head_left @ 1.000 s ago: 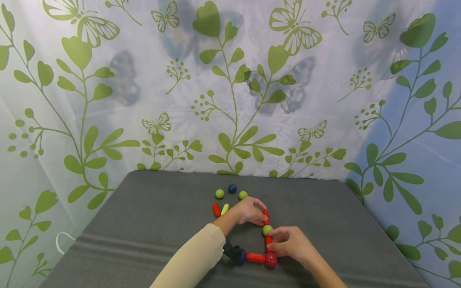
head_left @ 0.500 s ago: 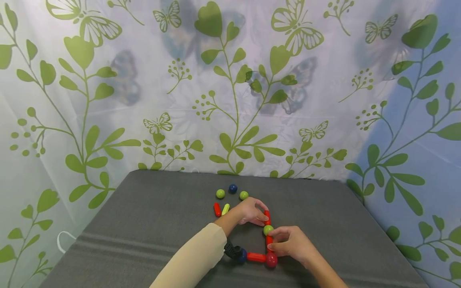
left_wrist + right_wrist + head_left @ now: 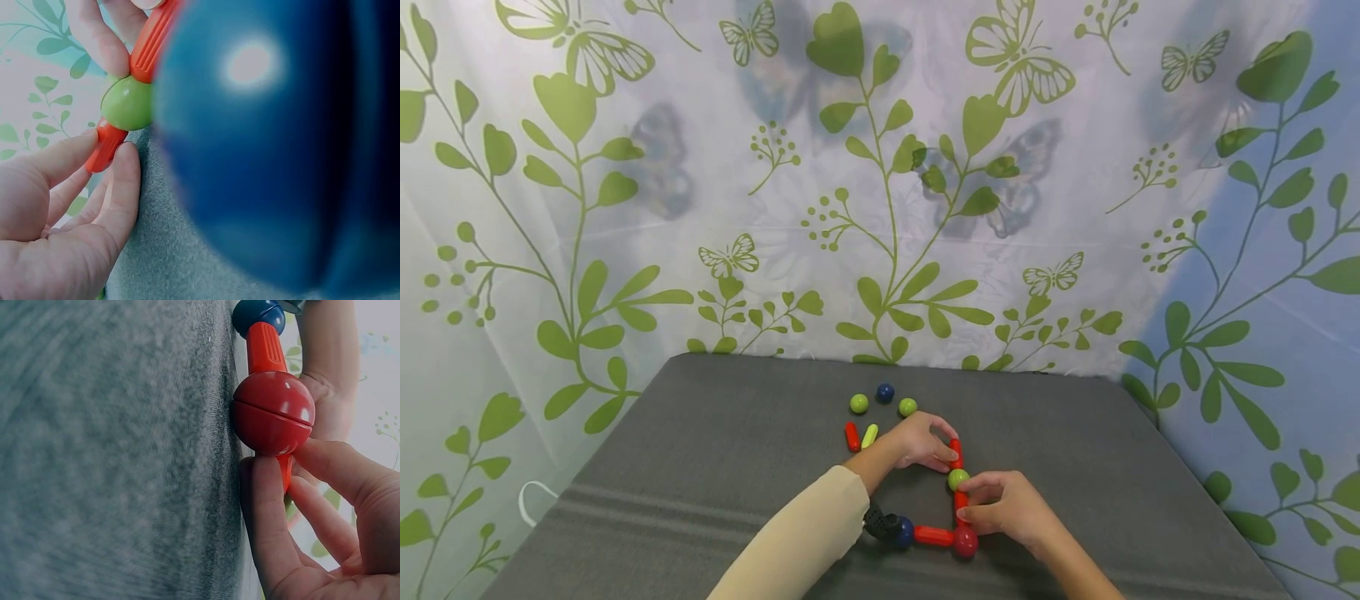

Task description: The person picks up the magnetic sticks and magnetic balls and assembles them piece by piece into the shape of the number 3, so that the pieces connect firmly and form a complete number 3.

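My left hand (image 3: 921,440) pinches a short red rod (image 3: 107,149) between thumb and fingers, at the far end of a ball-and-rod chain. One end of that rod meets a lime green ball (image 3: 128,103). My right hand (image 3: 1003,502) holds another red rod (image 3: 961,502), which runs from the green ball to a dark red ball (image 3: 274,412). Its fingertips lie right by the red ball. From there a third red rod (image 3: 933,536) leads left to a dark blue ball (image 3: 905,532), which looms large in the left wrist view. The chain forms an L on the grey cloth.
Loose pieces lie farther back: two green balls (image 3: 859,403), a blue ball (image 3: 885,392), a red rod (image 3: 852,437) and a yellow-green rod (image 3: 869,435). A leaf-patterned curtain (image 3: 880,208) hangs behind the grey-covered table (image 3: 715,450). My left forearm crosses over the table.
Both hands keep their hold on the red rods, and the chain stays where it was. The head view has shifted very slightly.
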{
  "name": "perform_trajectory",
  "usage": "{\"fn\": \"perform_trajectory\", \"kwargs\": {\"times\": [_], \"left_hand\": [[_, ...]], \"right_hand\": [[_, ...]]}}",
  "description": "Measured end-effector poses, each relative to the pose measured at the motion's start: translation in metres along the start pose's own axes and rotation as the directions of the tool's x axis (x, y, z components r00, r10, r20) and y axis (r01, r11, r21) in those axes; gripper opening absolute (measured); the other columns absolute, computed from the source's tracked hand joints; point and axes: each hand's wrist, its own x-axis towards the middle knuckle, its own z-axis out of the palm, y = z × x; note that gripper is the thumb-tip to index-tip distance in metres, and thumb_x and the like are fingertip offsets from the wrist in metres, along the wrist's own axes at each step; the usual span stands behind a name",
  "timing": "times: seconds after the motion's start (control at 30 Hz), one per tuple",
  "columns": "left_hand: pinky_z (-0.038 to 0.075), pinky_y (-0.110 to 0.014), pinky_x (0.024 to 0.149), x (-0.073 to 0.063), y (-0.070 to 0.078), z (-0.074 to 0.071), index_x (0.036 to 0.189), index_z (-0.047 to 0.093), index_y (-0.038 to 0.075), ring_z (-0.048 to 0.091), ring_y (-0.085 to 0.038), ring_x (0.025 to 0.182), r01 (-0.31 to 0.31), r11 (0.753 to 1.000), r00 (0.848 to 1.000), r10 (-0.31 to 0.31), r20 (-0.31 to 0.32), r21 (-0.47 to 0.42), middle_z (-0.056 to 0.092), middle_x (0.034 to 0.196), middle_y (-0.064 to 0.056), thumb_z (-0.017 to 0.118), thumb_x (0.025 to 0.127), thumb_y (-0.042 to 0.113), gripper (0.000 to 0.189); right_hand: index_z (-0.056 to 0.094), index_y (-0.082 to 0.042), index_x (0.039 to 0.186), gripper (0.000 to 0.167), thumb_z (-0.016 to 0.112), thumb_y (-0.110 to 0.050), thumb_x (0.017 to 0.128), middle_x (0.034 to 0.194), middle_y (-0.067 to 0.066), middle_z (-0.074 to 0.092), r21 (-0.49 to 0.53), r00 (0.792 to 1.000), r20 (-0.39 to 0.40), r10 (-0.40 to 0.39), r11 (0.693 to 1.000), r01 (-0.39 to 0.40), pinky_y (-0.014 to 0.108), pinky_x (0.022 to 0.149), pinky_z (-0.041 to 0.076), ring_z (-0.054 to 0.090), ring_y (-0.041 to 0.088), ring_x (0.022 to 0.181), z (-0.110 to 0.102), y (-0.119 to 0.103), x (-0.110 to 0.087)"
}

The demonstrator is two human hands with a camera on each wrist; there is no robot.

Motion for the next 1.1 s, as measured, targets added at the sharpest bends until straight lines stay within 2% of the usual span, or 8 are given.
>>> {"fn": "perform_trajectory", "kwargs": {"times": [0.23,0.37,0.57,0.67,0.77,0.87,1.0,1.1], "left_hand": [[0.063,-0.040,0.079,-0.004,-0.003,-0.004,0.118,0.066,0.001,0.076,-0.026,0.079,-0.029,0.999,1.000,0.030,-0.007,0.038,0.076,0.090,-0.014,0.075,0.089,-0.004,0.032],[0.063,-0.042,0.079,-0.007,-0.006,-0.009,0.119,0.066,0.000,0.074,-0.026,0.078,-0.052,0.998,0.999,0.052,-0.011,0.028,0.075,0.090,-0.016,0.075,0.088,-0.005,0.033],[0.062,-0.044,0.081,-0.015,-0.009,-0.017,0.126,0.061,-0.007,0.074,-0.028,0.080,-0.096,0.995,0.995,0.096,-0.026,0.015,0.075,0.097,-0.023,0.072,0.089,-0.008,0.038],[0.063,-0.043,0.080,-0.018,-0.012,-0.022,0.125,0.062,-0.008,0.075,-0.031,0.085,-0.130,0.990,0.990,0.132,-0.050,0.046,0.075,0.097,-0.022,0.072,0.089,-0.008,0.037],[0.063,-0.042,0.081,-0.022,-0.013,-0.028,0.124,0.063,-0.008,0.076,-0.031,0.088,-0.171,0.979,0.981,0.180,-0.077,0.112,0.075,0.097,-0.018,0.072,0.090,-0.005,0.036],[0.062,-0.043,0.082,-0.026,-0.012,-0.036,0.124,0.064,-0.007,0.076,-0.026,0.086,-0.221,0.958,0.965,0.242,-0.101,0.185,0.076,0.097,-0.015,0.073,0.091,0.000,0.034],[0.061,-0.046,0.083,-0.031,-0.012,-0.049,0.124,0.065,-0.005,0.075,-0.021,0.085,-0.283,0.924,0.938,0.323,-0.127,0.257,0.075,0.101,-0.015,0.073,0.093,0.005,0.034],[0.061,-0.042,0.079,-0.035,-0.013,-0.060,0.124,0.066,-0.004,0.073,-0.019,0.084,-0.308,0.896,0.913,0.373,-0.163,0.321,0.074,0.101,-0.015,0.073,0.094,0.007,0.032]], "right_hand": [[0.066,0.009,0.124,0.050,0.086,-0.007,0.081,0.096,0.012,0.071,0.022,1.000,-0.003,-0.001,1.000,0.002,0.042,0.073,0.063,0.075,0.022,0.078,-0.001,0.002,0.000],[0.067,0.008,0.122,0.047,0.085,-0.006,0.081,0.099,0.014,0.070,0.028,1.000,-0.019,-0.016,0.999,0.017,0.043,0.072,0.063,0.075,0.023,0.078,-0.002,0.004,0.000],[0.070,0.006,0.116,0.041,0.087,-0.007,0.080,0.105,0.016,0.071,-0.030,0.995,-0.099,-0.029,0.999,0.026,0.042,0.071,0.063,0.071,0.022,0.084,-0.003,0.002,0.000],[0.071,0.003,0.114,0.039,0.087,-0.009,0.080,0.106,0.015,0.071,-0.076,0.989,-0.147,-0.027,0.997,0.016,0.042,0.070,0.063,0.069,0.021,0.086,-0.003,0.002,0.002],[0.072,0.001,0.114,0.039,0.087,-0.009,0.080,0.107,0.015,0.072,-0.107,0.983,-0.180,-0.038,0.994,0.019,0.042,0.070,0.063,0.069,0.021,0.086,-0.003,0.002,0.005],[0.072,0.000,0.115,0.040,0.087,-0.010,0.080,0.108,0.017,0.072,-0.114,0.981,-0.186,-0.061,0.993,0.040,0.042,0.070,0.063,0.070,0.022,0.085,-0.004,0.001,0.007],[0.072,0.000,0.118,0.042,0.088,-0.012,0.080,0.108,0.017,0.071,-0.110,0.982,-0.175,-0.069,0.993,0.050,0.041,0.070,0.063,0.072,0.023,0.083,-0.005,-0.001,0.009],[0.072,-0.002,0.119,0.045,0.089,-0.013,0.079,0.109,0.015,0.071,-0.112,0.984,-0.169,-0.060,0.993,0.041,0.039,0.070,0.063,0.072,0.022,0.083,-0.005,-0.002,0.011]]}}
